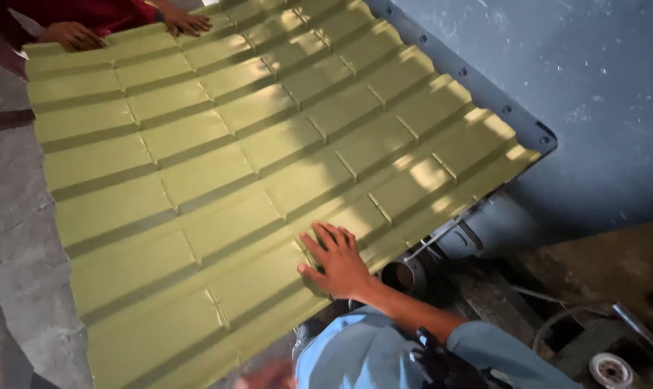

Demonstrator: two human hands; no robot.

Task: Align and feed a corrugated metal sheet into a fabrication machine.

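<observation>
Right hand (338, 261) lies flat, fingers spread, pressing the olive ribbed roofing sheet (218, 173) near its 5 o'clock edge, likely steadying it; a co-worker's hands (73, 34) brace the 11 o'clock end; left hand unseen

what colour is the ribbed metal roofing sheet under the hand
Olive green ribbed metal roofing sheet, pressed in a tile-like step pattern; seen in the head view.

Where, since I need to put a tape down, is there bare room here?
The green ribbed sheet is bare across its middle and left, between the right hand flat at its near edge and another person's hands at the far edge. Crowded: the lower right, with a pipe end and a small wheel beside the blue panel.
</observation>
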